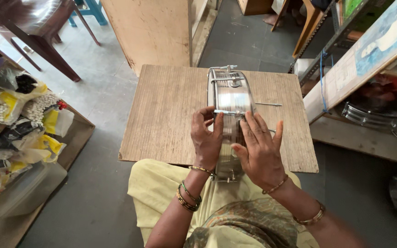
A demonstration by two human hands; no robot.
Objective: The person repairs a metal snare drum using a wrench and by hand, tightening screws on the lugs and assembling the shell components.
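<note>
Both hands grip a shiny metal drum shell (229, 98) that stands on its edge on a wooden board (166, 115). The left hand (206, 138) wraps its fingers over the near left side of the shell, with the fingertips (207, 112) curled onto a thin metal rod (228, 112) that runs across the shell's curved face. The right hand (259, 149) lies flatter, palm against the right side, fingers spread and pressed on the metal rather than closed around it.

The shell sits at the middle of the board, its lower rim down at the near edge by the person's lap. Small metal brackets (228, 69) show at the far top of the shell. A loose rod (268, 104) lies on the board just to the right, apart from the shell.

The step in hand looks like seating or lining up the rod on the shell while both hands steady it. I cannot tell whether the rod is already fixed at its ends, since the fingers cover that part. The next move would call for keeping the shell upright with one hand while the other works the rod, because the round shell could roll sideways on the flat board.
</note>
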